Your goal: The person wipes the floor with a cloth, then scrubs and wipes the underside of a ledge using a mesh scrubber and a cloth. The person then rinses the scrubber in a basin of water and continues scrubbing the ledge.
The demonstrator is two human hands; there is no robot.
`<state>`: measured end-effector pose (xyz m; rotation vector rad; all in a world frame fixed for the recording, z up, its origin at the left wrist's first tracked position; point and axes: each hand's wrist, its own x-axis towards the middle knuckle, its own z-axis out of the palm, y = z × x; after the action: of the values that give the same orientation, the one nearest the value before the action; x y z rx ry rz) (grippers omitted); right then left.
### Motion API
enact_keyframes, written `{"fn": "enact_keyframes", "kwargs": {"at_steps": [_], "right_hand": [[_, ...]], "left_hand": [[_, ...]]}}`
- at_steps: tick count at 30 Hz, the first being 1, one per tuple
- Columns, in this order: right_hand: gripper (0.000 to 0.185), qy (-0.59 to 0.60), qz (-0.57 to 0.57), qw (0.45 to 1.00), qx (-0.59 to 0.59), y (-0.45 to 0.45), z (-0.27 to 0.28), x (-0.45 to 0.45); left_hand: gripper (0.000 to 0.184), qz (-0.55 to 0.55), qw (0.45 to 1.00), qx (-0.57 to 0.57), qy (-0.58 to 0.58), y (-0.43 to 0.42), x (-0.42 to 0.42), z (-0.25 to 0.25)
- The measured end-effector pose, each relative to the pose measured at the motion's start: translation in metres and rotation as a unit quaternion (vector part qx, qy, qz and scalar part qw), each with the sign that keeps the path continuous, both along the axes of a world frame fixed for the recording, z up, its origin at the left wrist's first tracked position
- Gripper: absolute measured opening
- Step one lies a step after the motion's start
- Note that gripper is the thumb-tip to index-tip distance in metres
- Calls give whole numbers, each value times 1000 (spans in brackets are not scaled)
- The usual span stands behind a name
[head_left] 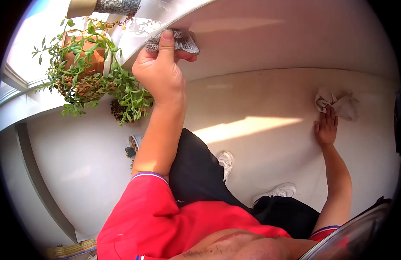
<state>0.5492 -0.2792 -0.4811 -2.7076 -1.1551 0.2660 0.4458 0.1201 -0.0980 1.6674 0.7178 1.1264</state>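
Near the top, my left hand (pixel 163 65) pinches a crumpled grey mesh cloth (pixel 187 42) between thumb and fingers, beside the edge of a pale ledge (pixel 155 26). On the right, my right hand (pixel 326 126) lies flat with fingers stretched out, their tips touching a crumpled whitish cloth (pixel 325 99) on the pale tiled surface (pixel 261 99). A greyish patch, either more cloth or a reflection, shows next to it.
Left of my left hand, a trailing green plant (pixel 133 97) hangs from a terracotta pot (pixel 90 60). Another pot (pixel 118 6) stands above it. A small container (pixel 135 141) is by my left forearm. My white shoes (pixel 226 164) are on the floor. A striped cloth (pixel 72 250) lies at bottom left.
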Motion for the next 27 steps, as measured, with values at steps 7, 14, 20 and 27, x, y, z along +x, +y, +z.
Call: {"fn": "enact_keyframes", "kwargs": {"at_steps": [7,14,20,27], "right_hand": [[55,17,8,998,-61,-1,-3,2],[50,14,8,998,-53,2,7,1],[51,-24,7,1000,4,2,-6,4],[50,6,3,1000,-6,2,6,1]], "left_hand": [[25,20,1000,16,-4,-12,16,3],[27,7,1000,11,-23,-10,19,3],[22,4,993,-110,41,15,-16,-34],[18,-122,983,-135,18,9,-23,9]]}}
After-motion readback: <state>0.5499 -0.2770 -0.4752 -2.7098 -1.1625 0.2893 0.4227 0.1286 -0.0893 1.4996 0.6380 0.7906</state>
